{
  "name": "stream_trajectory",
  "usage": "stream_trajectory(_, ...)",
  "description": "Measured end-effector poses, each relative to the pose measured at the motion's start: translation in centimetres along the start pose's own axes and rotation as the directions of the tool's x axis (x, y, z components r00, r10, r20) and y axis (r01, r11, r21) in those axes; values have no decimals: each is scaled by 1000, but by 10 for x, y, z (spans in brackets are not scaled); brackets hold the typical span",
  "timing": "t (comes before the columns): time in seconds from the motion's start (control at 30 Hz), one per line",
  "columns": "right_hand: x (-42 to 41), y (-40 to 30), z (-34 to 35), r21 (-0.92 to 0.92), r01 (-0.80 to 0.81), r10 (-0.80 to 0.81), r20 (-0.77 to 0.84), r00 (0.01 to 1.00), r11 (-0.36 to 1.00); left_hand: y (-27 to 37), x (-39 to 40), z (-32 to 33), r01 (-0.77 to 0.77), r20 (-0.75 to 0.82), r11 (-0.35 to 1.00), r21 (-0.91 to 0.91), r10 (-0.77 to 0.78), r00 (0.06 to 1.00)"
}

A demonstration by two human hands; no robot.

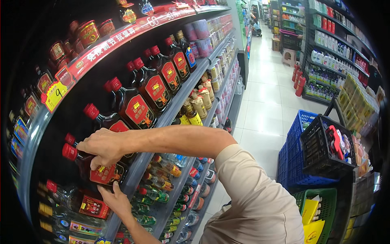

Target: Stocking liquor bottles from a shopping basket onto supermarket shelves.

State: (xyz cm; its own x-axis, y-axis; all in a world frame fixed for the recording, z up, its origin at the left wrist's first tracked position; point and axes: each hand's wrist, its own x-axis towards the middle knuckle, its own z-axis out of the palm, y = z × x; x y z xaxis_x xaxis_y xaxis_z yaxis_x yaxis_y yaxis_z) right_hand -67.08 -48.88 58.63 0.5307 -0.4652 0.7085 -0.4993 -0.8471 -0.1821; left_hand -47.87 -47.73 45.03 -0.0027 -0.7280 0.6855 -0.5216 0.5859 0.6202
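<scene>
My right hand (105, 146) grips the shoulder of a dark glass liquor bottle (106, 174) with a red cap and a red label, its fingers towards the neck. Down at the base of the same bottle, my left hand (117, 201) has its thumb and forefinger against the lower edge. The bottle tilts in view, on or just over the shelf (140, 166); whether it rests there I cannot tell. Another red cap (70, 138) shows just behind it. Matching bottles (135, 105) stand in a row further along, partly hidden by my right forearm.
Below the hands is a different red-labelled bottle (94, 206), near clear bottles (80, 226). A price rail (106, 45) edges the shelf above. Lower shelves hold small bottles (155, 195). Across the aisle (259, 106) are blue crates (286, 161), a black crate (317, 149) and a green basket (327, 198).
</scene>
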Motion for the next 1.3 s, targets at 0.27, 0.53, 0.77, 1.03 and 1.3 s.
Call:
stream_trajectory(0.27,1,1,-7,-51,-56,59,62,996,997,50,2,-3,313,153,946,-80,-299,942)
stream_trajectory(0.53,18,-9,-2,-123,-105,120,121,985,987,35,1,-17,289,99,956,-44,-283,954)
stream_trajectory(0.77,15,-8,-13,-134,-166,182,119,976,977,42,10,-8,273,106,962,3,-272,957)
stream_trajectory(1.03,22,-14,-10,-192,-243,281,207,937,951,40,11,-12,314,130,947,67,-321,938)
stream_trajectory(1.3,22,-14,-7,-217,-213,245,131,961,952,30,10,-13,201,117,975,98,-212,970)
